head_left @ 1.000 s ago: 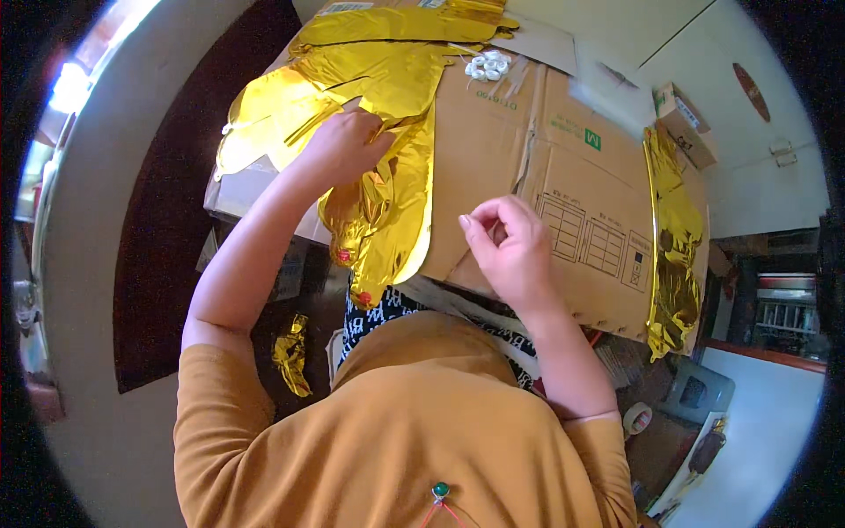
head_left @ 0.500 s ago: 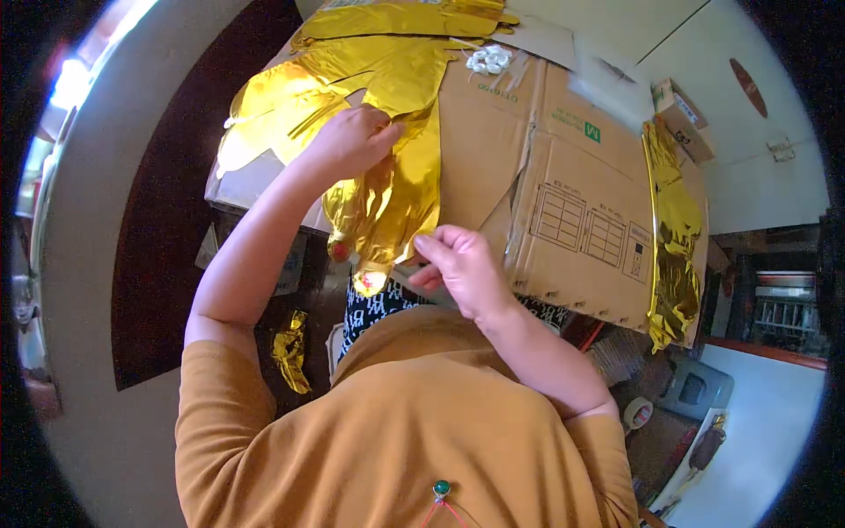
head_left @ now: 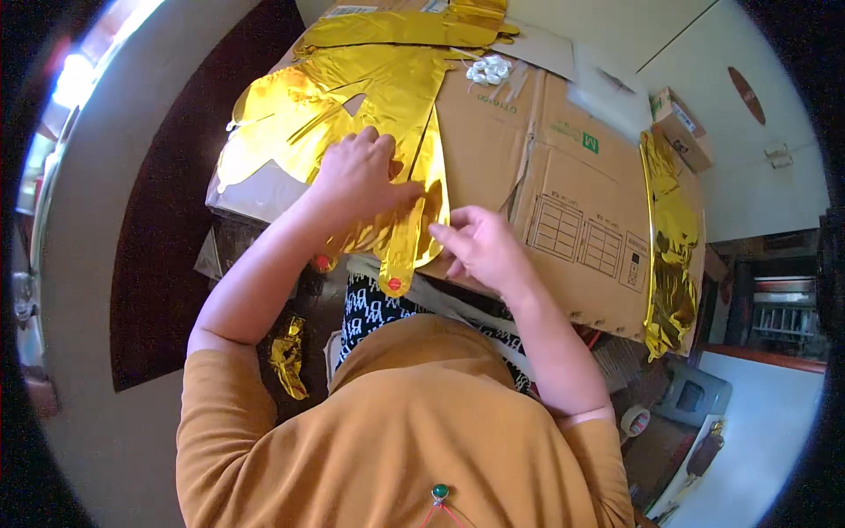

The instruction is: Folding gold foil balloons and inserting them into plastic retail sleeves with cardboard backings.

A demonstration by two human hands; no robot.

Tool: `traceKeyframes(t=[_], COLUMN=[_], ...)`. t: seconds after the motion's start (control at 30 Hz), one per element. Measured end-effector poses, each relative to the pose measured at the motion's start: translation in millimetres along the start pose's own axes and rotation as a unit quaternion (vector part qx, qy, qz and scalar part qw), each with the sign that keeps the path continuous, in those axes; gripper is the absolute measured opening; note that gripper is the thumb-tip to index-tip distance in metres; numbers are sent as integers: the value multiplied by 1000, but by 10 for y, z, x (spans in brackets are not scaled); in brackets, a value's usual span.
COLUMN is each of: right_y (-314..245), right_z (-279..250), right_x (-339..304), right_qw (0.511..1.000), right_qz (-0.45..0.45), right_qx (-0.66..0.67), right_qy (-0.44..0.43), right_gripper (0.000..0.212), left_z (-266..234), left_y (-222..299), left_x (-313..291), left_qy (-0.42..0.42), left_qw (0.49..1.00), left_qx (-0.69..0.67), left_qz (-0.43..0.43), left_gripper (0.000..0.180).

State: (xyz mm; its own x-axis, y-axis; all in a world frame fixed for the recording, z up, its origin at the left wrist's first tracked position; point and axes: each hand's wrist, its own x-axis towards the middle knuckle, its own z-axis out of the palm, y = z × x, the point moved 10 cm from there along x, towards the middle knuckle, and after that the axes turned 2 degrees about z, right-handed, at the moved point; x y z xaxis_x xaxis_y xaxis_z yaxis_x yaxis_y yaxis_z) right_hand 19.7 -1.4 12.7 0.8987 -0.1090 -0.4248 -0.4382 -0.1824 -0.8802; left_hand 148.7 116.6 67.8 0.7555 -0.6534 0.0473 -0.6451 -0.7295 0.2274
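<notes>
Flat, uninflated gold foil balloons (head_left: 299,97) lie over the left part of a large cardboard box (head_left: 493,132). One narrow gold strip (head_left: 403,255) with a red round spot at its end hangs past the box's near edge, and a second red-tipped end shows left of it. My left hand (head_left: 361,172) rests on the foil, thumb spread to the right, its fingertips partly hidden. At the foil's right edge, my right hand (head_left: 484,246) has its thumb and forefinger closed on the rim, the other fingers loosely curled.
A white knotted bundle (head_left: 488,70) lies at the box's far side. More gold foil (head_left: 673,246) drapes over its right end. A crumpled gold piece (head_left: 288,356) is low on the left. A tape roll (head_left: 635,421) and a grey plastic object (head_left: 694,396) stand low right.
My left hand has lowered toward the near edge and spread onto the foil. My right hand has shifted slightly up and right. The red-tipped strip now hangs flatter, its end turned toward me.
</notes>
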Motion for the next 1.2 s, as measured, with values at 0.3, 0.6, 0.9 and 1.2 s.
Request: traceKeyframes(t=[0.3,0.6,0.9,1.2], right_y=[-55,-280,-310,-5], right_z=[-51,-88,-148,-109], right_x=[208,115,76,375], right_qw=[998,982,981,999], right_qz=[-51,-122,-108,-22], right_qx=[6,-105,-130,-27], right_qy=[35,97,99,27], right_gripper=[56,44,31,19], left_z=[-22,-320,310,451], left_y=[255,185,-110,-141], left_x=[-929,-974,-675,-557], left_qy=[-22,32,-120,-95], left_qw=[986,953,909,850], left_qx=[-1,-276,-387,-503], left_qz=[166,124,-103,-125], left_gripper=[61,14,23,25])
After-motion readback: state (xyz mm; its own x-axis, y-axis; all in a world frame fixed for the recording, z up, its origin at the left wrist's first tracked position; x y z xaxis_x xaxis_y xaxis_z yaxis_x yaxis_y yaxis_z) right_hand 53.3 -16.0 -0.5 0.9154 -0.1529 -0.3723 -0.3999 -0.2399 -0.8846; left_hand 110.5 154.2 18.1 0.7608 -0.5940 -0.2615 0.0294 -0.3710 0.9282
